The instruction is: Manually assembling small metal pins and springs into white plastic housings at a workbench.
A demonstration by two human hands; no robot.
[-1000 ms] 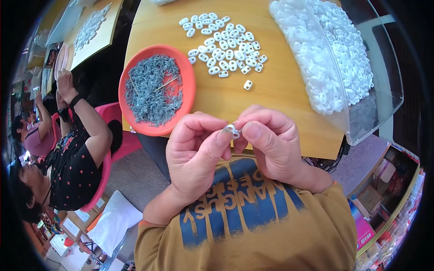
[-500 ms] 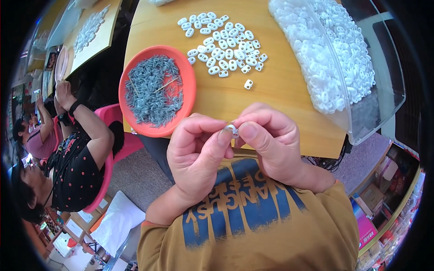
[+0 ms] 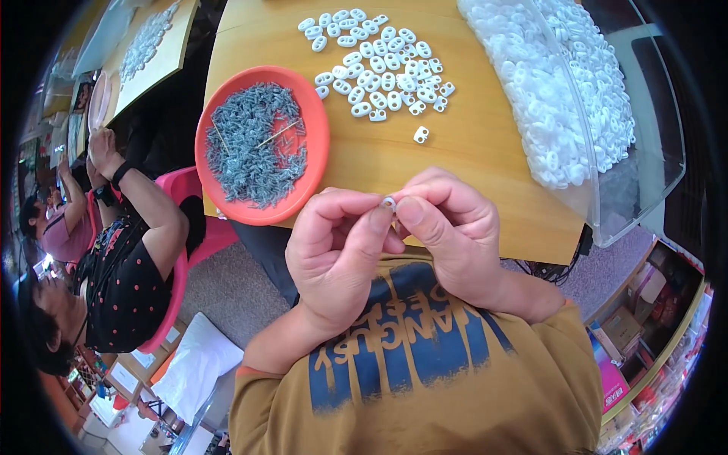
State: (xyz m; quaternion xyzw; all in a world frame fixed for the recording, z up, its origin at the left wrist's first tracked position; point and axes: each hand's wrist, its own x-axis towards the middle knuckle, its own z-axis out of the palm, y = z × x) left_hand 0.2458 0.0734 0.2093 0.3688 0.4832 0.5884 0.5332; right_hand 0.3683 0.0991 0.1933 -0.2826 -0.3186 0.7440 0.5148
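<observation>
Slipping looks like the main risk: the white piece (image 3: 389, 202) is tiny and smooth, and a push from one side that the other does not match could squirt it out of the fingertips and onto the surface (image 3: 364, 163) or into the person's lap. A crooked push might also nip a fingertip.

The piece sits between the two hands, level with the tips, mostly covered, only a rounded white edge showing. The left hand (image 3: 332, 246) has its grip pinched on the piece from the left, thumb against forefinger. The right hand (image 3: 455, 231) is pinched closed just against its right side; whether that grip clasps the piece itself or something smaller cannot be told.

Beyond the left hand is an orange plate (image 3: 318, 163) of grey bits (image 3: 254, 155).
</observation>
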